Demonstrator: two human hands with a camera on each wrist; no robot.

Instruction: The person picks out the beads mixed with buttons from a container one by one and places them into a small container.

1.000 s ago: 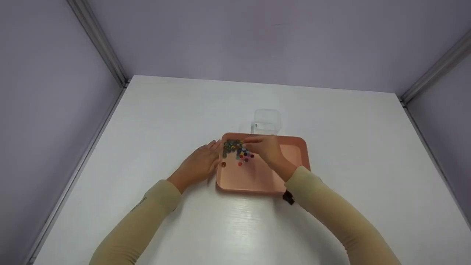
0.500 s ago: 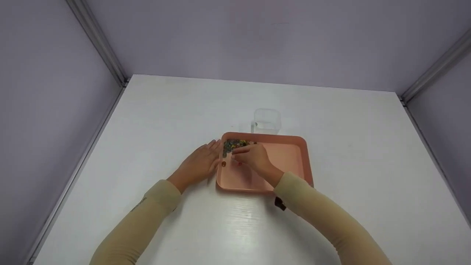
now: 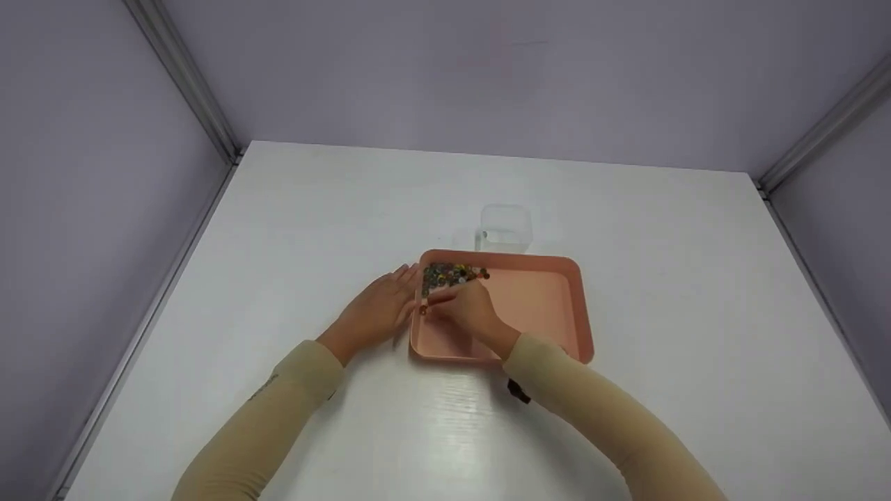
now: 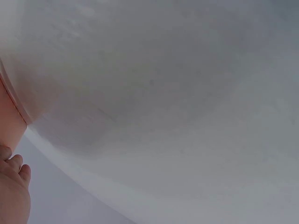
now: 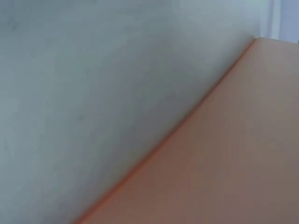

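My right hand (image 3: 468, 307) reaches into the far left corner of the pink tray (image 3: 550, 306) at the middle of the white table (image 3: 278, 229), fingertips down among the heap of small coloured beads (image 3: 445, 275) gathered there; whether it pinches one I cannot tell. My left hand (image 3: 376, 309) lies flat and relaxed on the table, fingers against the tray's left rim. A clear plastic container (image 3: 505, 228) stands just beyond the tray's far edge.
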